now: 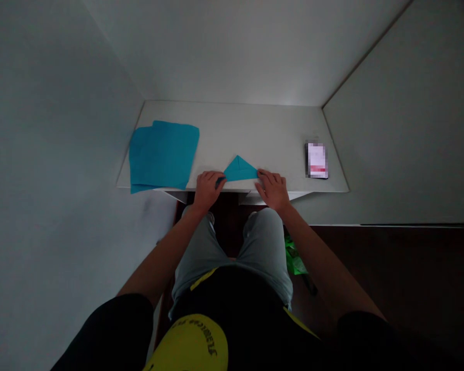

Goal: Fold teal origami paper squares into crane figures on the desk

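Observation:
A small folded sheet of blue paper [239, 171] lies near the front edge of the white desk, shaped like a flat triangle with crease lines and its peak pointing away from me. My left hand [209, 186] has its fingers and thumb closed at the paper's left corner. At the right corner, my right hand [274, 187] holds the tip with curled fingers, its thumb a little lower. The fingers partly hide both corners.
Larger blue sheets [164, 154] lie overlapped on the desk's left side, slightly over its front edge. A phone [317, 161] with a blurred screen lies at the right. Walls enclose the white desk [251, 121]. A green bag [295, 257] sits on the floor by my right leg.

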The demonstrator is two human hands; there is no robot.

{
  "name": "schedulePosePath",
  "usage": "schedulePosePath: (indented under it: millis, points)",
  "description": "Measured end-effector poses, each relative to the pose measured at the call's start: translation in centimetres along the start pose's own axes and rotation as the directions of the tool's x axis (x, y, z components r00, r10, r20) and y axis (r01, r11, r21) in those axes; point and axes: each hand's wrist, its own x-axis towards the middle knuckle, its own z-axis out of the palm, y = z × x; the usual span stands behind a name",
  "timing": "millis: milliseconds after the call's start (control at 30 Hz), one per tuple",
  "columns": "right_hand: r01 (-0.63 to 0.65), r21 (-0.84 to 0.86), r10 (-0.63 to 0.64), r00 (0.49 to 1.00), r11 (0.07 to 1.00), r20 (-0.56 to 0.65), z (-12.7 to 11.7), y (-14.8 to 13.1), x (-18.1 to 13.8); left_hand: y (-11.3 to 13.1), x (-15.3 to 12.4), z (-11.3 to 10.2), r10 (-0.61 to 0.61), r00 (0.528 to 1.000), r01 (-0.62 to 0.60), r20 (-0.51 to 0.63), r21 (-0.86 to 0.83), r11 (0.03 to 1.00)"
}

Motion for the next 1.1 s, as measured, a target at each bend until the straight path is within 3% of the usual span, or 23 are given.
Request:
schedulePosePath:
  millis: [167,633,833,1100]
  points:
    - [0.023,0.014,-0.023,1.000,1.000,-0.006,-0.1,0.0,-0.1,-0.4,-1.5,-0.6,0.129,0.990,-0.130,0.061,0.011,0.991]
    - [0.011,0.132,-0.006,0.999,0.991,-0.041,-0.5,0.7,0.3,-1.5,-0.6,-1.7,0.124,0.982,-0.123,0.145,-0.020,0.992]
    - [-0.053,0.207,0.071,0.994,0.977,-0.082,-0.4,0.5,0.9,-0.6,-0.7,-1.9,0.071,0.990,-0.064,0.121,-0.058,0.996]
    - [-0.149,0.329,0.174,0.984,0.933,-0.047,-0.3,0.6,1.5,0.2,-0.7,-1.0,0.108,0.984,-0.092,0.145,-0.114,0.989]
